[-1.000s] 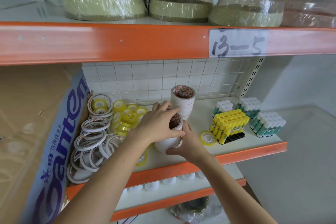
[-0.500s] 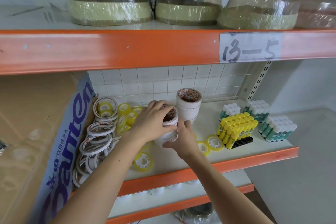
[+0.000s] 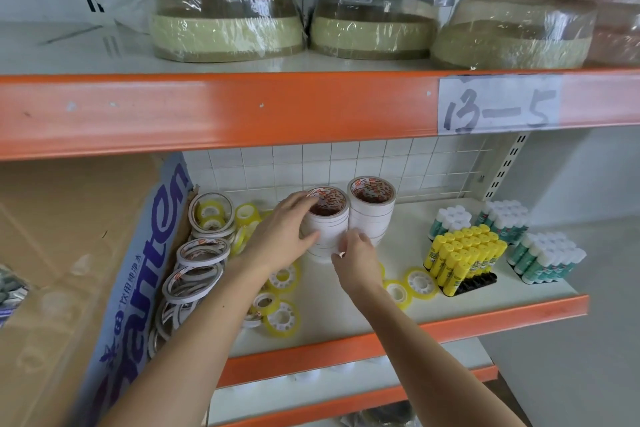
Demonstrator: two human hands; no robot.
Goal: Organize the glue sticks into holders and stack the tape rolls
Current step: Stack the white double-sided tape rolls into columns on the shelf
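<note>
A cardboard box (image 3: 69, 270) fills the shelf's (image 3: 450, 302) left end. Mid-shelf, toward the back edge, both hands grip a stack of white tape rolls (image 3: 327, 229): left hand (image 3: 280, 236) curled round its left side, right hand (image 3: 356, 253) pinching its front. A second stack (image 3: 372, 210) touches it. Yellow glue sticks (image 3: 464, 258) stand near the right front corner.

White stacked paper tape rolls (image 3: 327, 229) with red-printed cores, yellow plastic glue sticks (image 3: 462, 255), orange metal shelf edge (image 3: 415, 329), clear yellow tape rolls (image 3: 282, 317).
</note>
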